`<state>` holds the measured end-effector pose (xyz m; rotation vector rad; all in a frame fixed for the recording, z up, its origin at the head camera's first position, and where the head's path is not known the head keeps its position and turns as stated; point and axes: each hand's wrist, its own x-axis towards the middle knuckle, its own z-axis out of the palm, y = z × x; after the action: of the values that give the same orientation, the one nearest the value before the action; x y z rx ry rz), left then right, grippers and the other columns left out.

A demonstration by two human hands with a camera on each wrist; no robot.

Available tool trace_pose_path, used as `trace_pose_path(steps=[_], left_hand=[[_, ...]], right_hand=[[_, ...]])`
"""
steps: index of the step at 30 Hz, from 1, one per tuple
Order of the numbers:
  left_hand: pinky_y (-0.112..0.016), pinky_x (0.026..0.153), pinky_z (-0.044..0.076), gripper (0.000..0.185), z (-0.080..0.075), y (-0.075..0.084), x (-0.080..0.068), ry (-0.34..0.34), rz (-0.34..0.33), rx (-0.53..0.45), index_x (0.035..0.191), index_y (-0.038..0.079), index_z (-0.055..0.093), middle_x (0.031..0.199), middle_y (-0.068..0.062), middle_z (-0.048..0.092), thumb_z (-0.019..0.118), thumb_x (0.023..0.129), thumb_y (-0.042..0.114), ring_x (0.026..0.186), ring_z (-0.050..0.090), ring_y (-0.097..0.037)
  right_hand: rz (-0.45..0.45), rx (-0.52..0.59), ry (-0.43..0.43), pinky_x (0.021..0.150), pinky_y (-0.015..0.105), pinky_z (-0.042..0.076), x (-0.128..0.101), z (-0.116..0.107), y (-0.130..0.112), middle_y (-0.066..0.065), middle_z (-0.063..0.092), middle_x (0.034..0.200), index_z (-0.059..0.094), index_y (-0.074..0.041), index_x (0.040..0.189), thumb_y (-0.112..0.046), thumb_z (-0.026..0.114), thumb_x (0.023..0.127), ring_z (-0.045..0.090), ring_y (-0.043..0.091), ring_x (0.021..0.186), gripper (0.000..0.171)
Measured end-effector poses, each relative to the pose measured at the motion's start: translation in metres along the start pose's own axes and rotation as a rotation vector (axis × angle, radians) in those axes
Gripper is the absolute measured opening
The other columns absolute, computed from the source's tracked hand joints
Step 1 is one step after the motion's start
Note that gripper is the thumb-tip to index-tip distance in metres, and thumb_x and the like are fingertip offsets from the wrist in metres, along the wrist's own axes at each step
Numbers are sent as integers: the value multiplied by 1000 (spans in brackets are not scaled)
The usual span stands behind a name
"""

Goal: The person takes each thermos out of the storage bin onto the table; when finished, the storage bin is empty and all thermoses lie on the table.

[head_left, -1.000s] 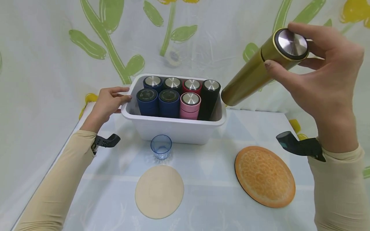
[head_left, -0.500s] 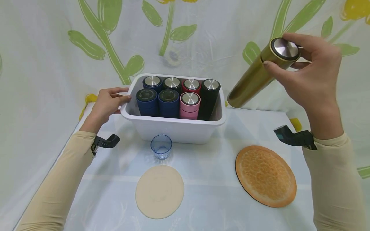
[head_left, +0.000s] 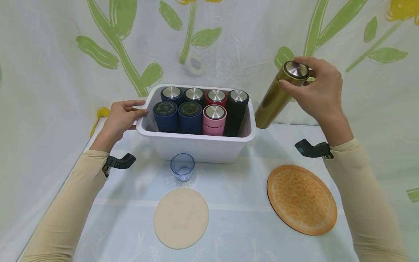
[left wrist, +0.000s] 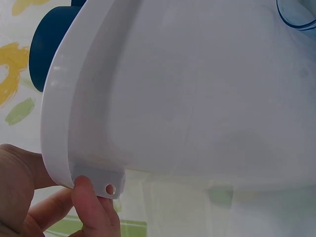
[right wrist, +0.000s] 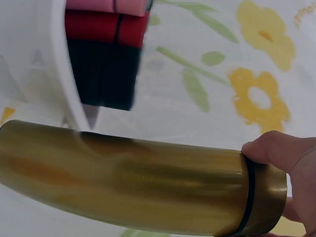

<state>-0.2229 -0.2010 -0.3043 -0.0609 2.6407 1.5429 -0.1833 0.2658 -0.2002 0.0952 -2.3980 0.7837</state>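
A: What has the right hand (head_left: 322, 91) got?
B: A gold bottle (head_left: 274, 100). Its grip is clamped round the lid end, thumb on one side and fingers on the other.
A: And where is that bottle?
B: In the air just beside the right end of the white tub (head_left: 196, 148), tilted, silver top up and base towards the tub. I can't tell whether the two touch.
A: The left hand (head_left: 119, 118)?
B: Its grip pinches the tub's left end, fingers curled over the rim.
A: What's in the tub?
B: More bottles in two rows. A pink bottle (head_left: 214, 124) stands in front of a red bottle (head_left: 216, 95), and a tall black bottle (head_left: 235, 118) leans at the right.
A: Anything else on the bench (head_left: 235, 203)?
B: A blue glass (head_left: 182, 167) in front of the tub, a cream mat (head_left: 181, 218) nearer the person, and a brown mat (head_left: 301, 200) to the right.
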Motion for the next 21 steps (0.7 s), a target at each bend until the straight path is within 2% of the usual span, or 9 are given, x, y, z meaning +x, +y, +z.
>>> trace_pose_path(steps=[5, 10, 16, 21], left_hand=[[-23, 69, 54, 50, -1, -1, -1, 3, -4, 1, 148, 11, 50, 136, -22, 56, 62, 101, 24, 118, 57, -36], [-25, 71, 55, 51, 0, 0, -1, 3, -9, -5, 149, 11, 49, 137, -22, 56, 62, 101, 24, 118, 57, -35], [-26, 72, 55, 50, 0, 0, -1, 3, -7, -5, 148, 12, 50, 137, -21, 56, 62, 101, 24, 118, 57, -36], [-27, 73, 55, 50, 0, 0, -2, 2, -13, -8, 148, 12, 50, 137, -21, 56, 62, 101, 24, 118, 57, -36]], right_hand=[[15, -23, -34, 69, 15, 37, 2, 17, 8, 8, 68, 119, 69, -13, 129, -33, 79, 81, 55, 15, 97, 52], [64, -38, -64, 73, 21, 36, 2, 32, 17, 7, 68, 123, 68, -14, 131, -35, 78, 82, 55, 18, 97, 55], [76, -50, -82, 78, 28, 38, 3, 47, 25, 8, 68, 125, 66, -11, 132, -35, 79, 83, 60, 24, 105, 56], [83, -57, -114, 86, 40, 42, 3, 59, 30, 11, 66, 127, 64, -10, 135, -34, 79, 83, 58, 28, 116, 59]])
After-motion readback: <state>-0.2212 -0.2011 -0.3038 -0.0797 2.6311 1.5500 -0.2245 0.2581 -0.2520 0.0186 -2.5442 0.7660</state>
